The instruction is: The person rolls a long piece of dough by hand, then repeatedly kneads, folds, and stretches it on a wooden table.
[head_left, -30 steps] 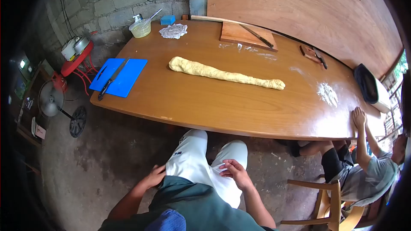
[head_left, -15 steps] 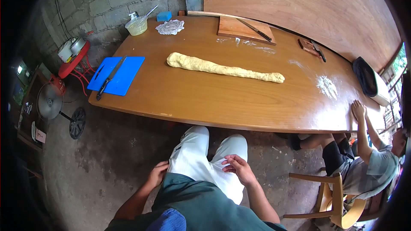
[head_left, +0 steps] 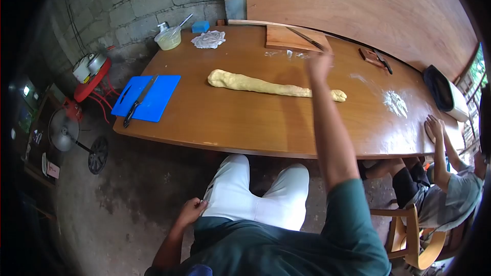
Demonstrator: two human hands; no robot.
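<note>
The right hand [head_left: 320, 65] extends over the table [head_left: 245, 128] to a point beyond the dough roll [head_left: 255, 84], its fingers at the handle end of the long knife [head_left: 305, 38]. The left hand [head_left: 192, 210] sits on the near side of the dough roll, below table level, against the white trousers [head_left: 238, 199]. Blur and the backs of the hands hide both grips; whether either set of fingers is apart or clamped cannot be told.

The dough roll lies crosswise on the table in front of the wearer, a position that probably keeps its full length within reach. It is pale yellow, soft-looking and uneven: thick at the left end, narrower toward the right, where the forearm passes above it.

Beyond the dough roll, the wooden board [head_left: 279, 41] carries the long knife, presumably sparing the varnished tabletop. Left of the dough roll, a flat blue plastic board [head_left: 159, 105] carries the black-handled knife [head_left: 132, 111]. Right of it, white powder [head_left: 395, 103] is scattered.
</note>
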